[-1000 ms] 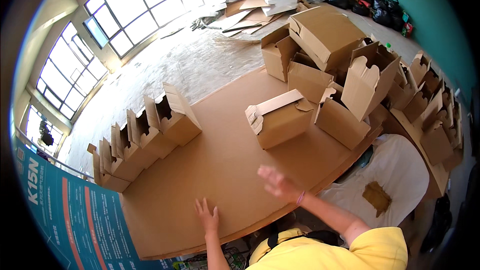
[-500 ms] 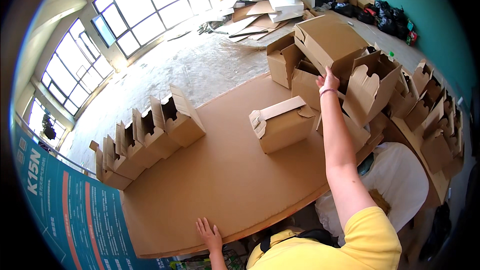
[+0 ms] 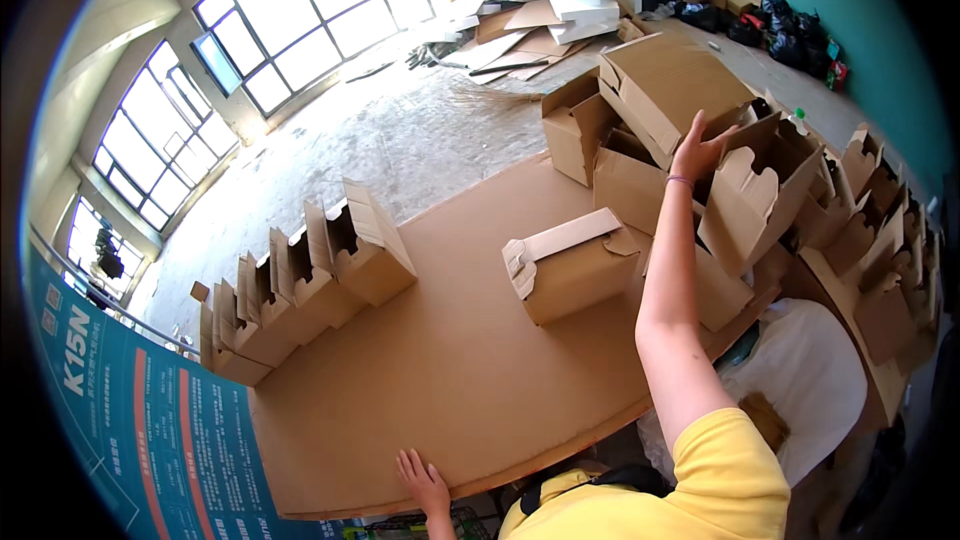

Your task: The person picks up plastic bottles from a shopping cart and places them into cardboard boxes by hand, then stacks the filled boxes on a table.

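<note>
My left hand point(image 3: 425, 481) lies flat with fingers spread on the near edge of the cardboard-covered table point(image 3: 430, 380). At the right my arm stretches forward, and my right hand point(image 3: 695, 152) is among the piled cartons with its fingers apart. It is beside the large closed carton point(image 3: 680, 80), close to the open carton point(image 3: 750, 205) with cut-out flaps. Part of the fingers' far side is hidden, so I cannot tell whether they touch a carton. A single carton point(image 3: 575, 275) with a folded top flap stands on the table, left of my right forearm.
A row of open cartons point(image 3: 330, 275) lines the table's left edge. More cartons point(image 3: 880, 270) crowd the right side, near a white plastic-covered seat point(image 3: 815, 370). A blue printed banner point(image 3: 160, 430) hangs at the left. Scrap board and foam point(image 3: 560, 20) lie on the floor beyond.
My right hand has moved right, from the large carton's near lower edge to the space beside the open carton, its fingers spreading. My left hand stays on the table; the view has shifted slightly.
</note>
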`<control>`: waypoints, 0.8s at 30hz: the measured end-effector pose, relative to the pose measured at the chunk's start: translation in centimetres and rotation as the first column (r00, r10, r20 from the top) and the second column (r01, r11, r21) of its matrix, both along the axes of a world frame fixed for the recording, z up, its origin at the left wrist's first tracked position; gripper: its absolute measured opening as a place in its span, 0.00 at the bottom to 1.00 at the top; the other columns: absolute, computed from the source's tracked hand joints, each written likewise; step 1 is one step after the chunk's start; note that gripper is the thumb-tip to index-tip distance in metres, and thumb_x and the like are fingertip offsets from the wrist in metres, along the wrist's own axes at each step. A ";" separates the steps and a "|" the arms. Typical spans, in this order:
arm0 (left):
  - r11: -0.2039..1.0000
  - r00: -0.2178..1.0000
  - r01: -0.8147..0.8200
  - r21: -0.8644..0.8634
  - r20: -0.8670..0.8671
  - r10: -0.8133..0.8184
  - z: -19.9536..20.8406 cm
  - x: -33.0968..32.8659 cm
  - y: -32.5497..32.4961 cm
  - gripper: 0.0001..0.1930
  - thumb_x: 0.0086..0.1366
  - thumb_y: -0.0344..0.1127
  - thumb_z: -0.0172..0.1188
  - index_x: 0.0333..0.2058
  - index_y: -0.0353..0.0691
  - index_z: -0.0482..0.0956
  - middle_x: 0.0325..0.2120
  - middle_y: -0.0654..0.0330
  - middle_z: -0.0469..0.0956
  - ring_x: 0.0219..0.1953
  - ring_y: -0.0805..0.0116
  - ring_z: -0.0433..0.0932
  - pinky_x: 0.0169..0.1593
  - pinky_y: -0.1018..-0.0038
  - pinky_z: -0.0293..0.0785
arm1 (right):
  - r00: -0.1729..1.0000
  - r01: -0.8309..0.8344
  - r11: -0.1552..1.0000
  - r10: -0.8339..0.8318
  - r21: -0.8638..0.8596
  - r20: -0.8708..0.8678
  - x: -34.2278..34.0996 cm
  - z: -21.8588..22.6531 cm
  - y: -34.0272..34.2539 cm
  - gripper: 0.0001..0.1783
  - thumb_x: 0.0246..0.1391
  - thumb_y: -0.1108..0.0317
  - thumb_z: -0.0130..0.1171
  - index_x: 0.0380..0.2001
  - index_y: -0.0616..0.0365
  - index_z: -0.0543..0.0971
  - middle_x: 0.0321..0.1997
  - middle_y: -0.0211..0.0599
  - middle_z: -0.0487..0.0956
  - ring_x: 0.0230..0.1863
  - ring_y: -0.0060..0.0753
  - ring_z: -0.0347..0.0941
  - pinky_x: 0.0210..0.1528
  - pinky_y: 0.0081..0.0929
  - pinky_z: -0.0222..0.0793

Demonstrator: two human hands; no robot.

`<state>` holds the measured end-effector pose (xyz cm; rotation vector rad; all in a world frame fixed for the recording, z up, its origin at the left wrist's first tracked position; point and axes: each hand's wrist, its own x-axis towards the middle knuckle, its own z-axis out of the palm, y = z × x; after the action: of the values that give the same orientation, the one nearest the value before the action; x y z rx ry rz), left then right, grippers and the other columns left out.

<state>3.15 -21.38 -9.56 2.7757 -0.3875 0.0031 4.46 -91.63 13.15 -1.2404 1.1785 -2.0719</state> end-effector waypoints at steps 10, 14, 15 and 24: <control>0.999 0.999 -0.040 0.032 0.008 0.040 -0.3 0.1 -0.4 0.27 0.70 0.34 0.46 0.66 0.34 0.60 0.69 0.47 0.54 0.72 0.47 0.49 0.72 0.51 0.45 | 0.943 0.228 0.969 -0.245 -0.100 -0.224 -0.1 -2.0 -7.9 0.46 0.56 0.51 0.63 0.68 0.67 0.57 0.70 0.61 0.60 0.69 0.56 0.59 0.71 0.40 0.56; 0.999 0.999 -0.037 0.033 0.017 0.037 -0.5 0.1 -0.7 0.26 0.70 0.34 0.45 0.65 0.33 0.61 0.69 0.45 0.54 0.72 0.45 0.49 0.72 0.51 0.45 | 0.946 0.203 0.971 -0.227 -0.123 -0.230 -0.3 -2.5 -10.3 0.46 0.52 0.55 0.67 0.66 0.69 0.59 0.69 0.60 0.62 0.70 0.55 0.58 0.71 0.41 0.54; 0.998 0.999 -0.045 0.038 0.012 0.045 -0.4 0.1 -0.8 0.26 0.70 0.34 0.45 0.65 0.33 0.61 0.69 0.45 0.54 0.71 0.45 0.49 0.72 0.51 0.45 | 0.959 0.186 0.978 -0.201 -0.089 -0.202 -0.4 -2.3 -10.4 0.46 0.52 0.55 0.67 0.66 0.69 0.59 0.69 0.60 0.62 0.69 0.55 0.59 0.71 0.41 0.55; 0.998 0.995 -0.044 0.054 0.087 0.039 -1.6 -0.2 -0.6 0.26 0.72 0.35 0.42 0.66 0.33 0.59 0.69 0.45 0.53 0.71 0.44 0.49 0.71 0.50 0.45 | 0.981 0.000 1.000 0.002 0.008 -0.193 2.5 -3.1 -5.7 0.46 0.50 0.62 0.68 0.65 0.74 0.57 0.64 0.69 0.65 0.65 0.63 0.63 0.68 0.46 0.58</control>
<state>2.92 -21.99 -11.16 2.8457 -0.3570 0.1234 6.99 -97.33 10.03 -1.4650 1.2683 -1.9790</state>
